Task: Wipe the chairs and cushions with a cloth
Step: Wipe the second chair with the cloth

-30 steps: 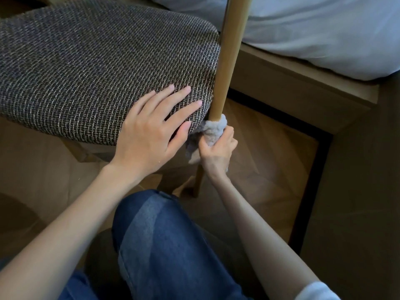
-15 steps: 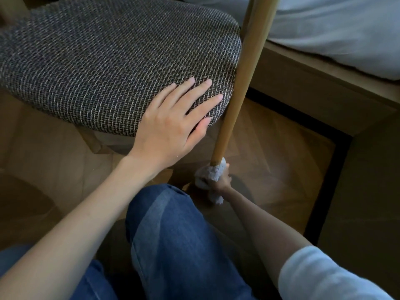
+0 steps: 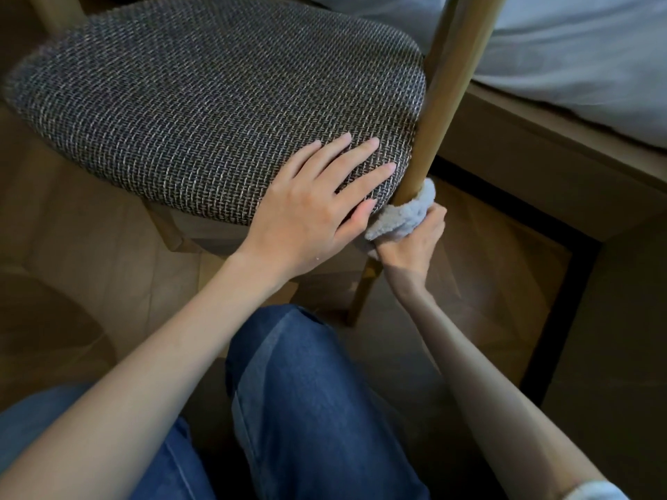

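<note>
The left hand [image 3: 310, 207] is lying flat, fingers straight, on the woven grey-brown seat cushion [image 3: 202, 102]; the right hand [image 3: 415, 243] is gripping a fluffy pale grey cloth [image 3: 408, 214] around the round wooden chair leg [image 3: 444, 99]

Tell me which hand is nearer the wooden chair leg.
Right. The right hand grips the cloth wrapped round the leg, just below the cushion. The left hand rests flat on the cushion, fingertips short of the leg.
</note>
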Available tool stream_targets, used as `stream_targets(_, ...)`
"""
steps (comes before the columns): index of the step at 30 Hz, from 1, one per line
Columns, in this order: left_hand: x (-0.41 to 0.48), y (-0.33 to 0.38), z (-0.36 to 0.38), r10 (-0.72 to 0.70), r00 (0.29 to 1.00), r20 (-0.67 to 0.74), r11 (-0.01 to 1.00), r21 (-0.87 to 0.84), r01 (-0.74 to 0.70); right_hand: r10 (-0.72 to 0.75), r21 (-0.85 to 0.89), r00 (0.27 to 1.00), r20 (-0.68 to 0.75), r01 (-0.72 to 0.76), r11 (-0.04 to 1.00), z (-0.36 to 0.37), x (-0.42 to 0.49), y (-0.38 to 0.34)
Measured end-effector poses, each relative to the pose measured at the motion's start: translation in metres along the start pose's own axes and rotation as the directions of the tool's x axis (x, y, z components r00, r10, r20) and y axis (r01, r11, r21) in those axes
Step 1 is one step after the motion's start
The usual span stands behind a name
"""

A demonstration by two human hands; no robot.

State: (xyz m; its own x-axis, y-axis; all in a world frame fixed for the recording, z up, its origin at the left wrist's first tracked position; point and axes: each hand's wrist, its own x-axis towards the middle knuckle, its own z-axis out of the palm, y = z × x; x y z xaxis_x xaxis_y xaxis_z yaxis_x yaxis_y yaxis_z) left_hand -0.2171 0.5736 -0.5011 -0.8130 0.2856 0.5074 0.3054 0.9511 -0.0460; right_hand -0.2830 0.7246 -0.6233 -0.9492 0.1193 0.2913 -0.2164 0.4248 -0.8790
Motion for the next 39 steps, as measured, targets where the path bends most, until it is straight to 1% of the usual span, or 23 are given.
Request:
stream_targets(2, 0.001, -0.003, -0.003, 0.008, 1.000, 0.021, 0.999, -0.040, -0.007, 0.134, -0.061, 0.981, 0.139, -0.127, 0.990, 0.004, -0.018, 0.027)
stream_targets(3, 0.002, -0.005, -0.005, 0.008, 1.000, 0.025, 0.997, -0.070, -0.007, 0.232, -0.117, 0.943, 0.240, -0.209, 0.971, 0.005, -0.027, 0.042)
stream_targets(4, 0.004, -0.007, -0.007, 0.003, 1.000, 0.023, 0.995, -0.103, 0.000, 0.327, -0.177, 0.882, 0.340, -0.281, 0.943, 0.004, -0.034, 0.054)
stream_targets(5, 0.007, -0.011, -0.009, -0.013, 1.000, 0.018, 0.991, -0.135, 0.016, 0.386, -0.225, 0.821, 0.421, -0.317, 0.921, 0.002, -0.040, 0.063)
stream_targets(6, 0.011, -0.016, -0.010, -0.040, 0.999, 0.016, 0.985, -0.169, 0.042, 0.402, -0.252, 0.785, 0.471, -0.317, 0.914, -0.001, -0.043, 0.070)
stream_targets(7, 0.016, -0.021, -0.012, -0.075, 0.997, 0.022, 0.975, -0.206, 0.078, 0.396, -0.265, 0.778, 0.488, -0.301, 0.916, -0.004, -0.044, 0.074)
stream_targets(9, 0.024, -0.035, -0.014, -0.137, 0.989, 0.057, 0.951, -0.272, 0.148, 0.383, -0.268, 0.798, 0.466, -0.285, 0.920, -0.011, -0.042, 0.072)
stream_targets(11, 0.031, -0.049, -0.014, -0.158, 0.982, 0.104, 0.936, -0.302, 0.182, 0.384, -0.231, 0.837, 0.391, -0.314, 0.921, -0.019, -0.037, 0.058)
stream_targets(14, 0.037, -0.068, -0.017, -0.176, 0.964, 0.198, 0.916, -0.326, 0.234, 0.353, -0.151, 0.901, 0.252, -0.323, 0.934, -0.031, -0.032, 0.020)
stream_targets(16, 0.034, -0.078, -0.023, -0.184, 0.951, 0.248, 0.915, -0.310, 0.258, 0.341, -0.129, 0.922, 0.184, -0.322, 0.938, -0.040, -0.029, -0.015)
stream_targets(17, 0.031, -0.082, -0.027, -0.197, 0.940, 0.280, 0.914, -0.294, 0.279, 0.349, -0.125, 0.921, 0.174, -0.331, 0.935, -0.045, -0.028, -0.032)
stream_targets(19, 0.025, -0.089, -0.037, -0.253, 0.893, 0.371, 0.878, -0.300, 0.373, 0.402, -0.175, 0.890, 0.213, -0.370, 0.912, -0.055, -0.024, -0.066)
stream_targets(21, 0.025, -0.092, -0.049, -0.297, 0.841, 0.451, 0.808, -0.351, 0.474, 0.475, -0.308, 0.835, 0.278, -0.391, 0.867, -0.065, -0.016, -0.095)
stream_targets(22, 0.026, -0.092, -0.056, -0.305, 0.815, 0.493, 0.778, -0.365, 0.512, 0.527, -0.388, 0.794, 0.304, -0.402, 0.829, -0.071, -0.011, -0.109)
stream_targets(24, 0.034, -0.092, -0.073, -0.291, 0.753, 0.591, 0.756, -0.340, 0.559, 0.646, -0.521, 0.691, 0.324, -0.440, 0.732, -0.082, 0.000, -0.139)
stream_targets(26, 0.041, -0.093, -0.096, -0.273, 0.670, 0.690, 0.758, -0.274, 0.592, 0.739, -0.604, 0.595, 0.318, -0.474, 0.641, -0.091, 0.009, -0.171)
stream_targets(27, 0.041, -0.094, -0.110, -0.277, 0.632, 0.724, 0.748, -0.251, 0.615, 0.758, -0.620, 0.570, 0.316, -0.481, 0.620, -0.095, 0.013, -0.188)
stream_targets(28, 0.040, -0.096, -0.125, -0.291, 0.603, 0.743, 0.727, -0.238, 0.644, 0.763, -0.623, 0.561, 0.321, -0.482, 0.617, -0.098, 0.017, -0.206)
stream_targets(31, 0.035, -0.100, -0.176, -0.338, 0.555, 0.760, 0.659, -0.230, 0.716, 0.753, -0.607, 0.553, 0.356, -0.475, 0.637, -0.102, 0.031, -0.263)
stream_targets(32, 0.036, -0.102, -0.199, -0.348, 0.531, 0.773, 0.635, -0.222, 0.740, 0.754, -0.607, 0.540, 0.374, -0.472, 0.639, -0.104, 0.039, -0.288)
stream_targets(34, 0.035, -0.101, -0.227, -0.361, 0.503, 0.786, 0.606, -0.212, 0.767, 0.733, -0.590, 0.536, 0.419, -0.453, 0.669, -0.104, 0.045, -0.320)
stream_targets(36, 0.046, -0.102, -0.263, -0.380, 0.487, 0.786, 0.577, -0.210, 0.789, 0.702, -0.562, 0.543, 0.461, -0.434, 0.704, -0.109, 0.059, -0.360)
stream_targets(39, 0.067, -0.101, -0.319, -0.422, 0.499, 0.757, 0.547, -0.226, 0.806, 0.665, -0.514, 0.554, 0.501, -0.428, 0.744, -0.125, 0.077, -0.420)
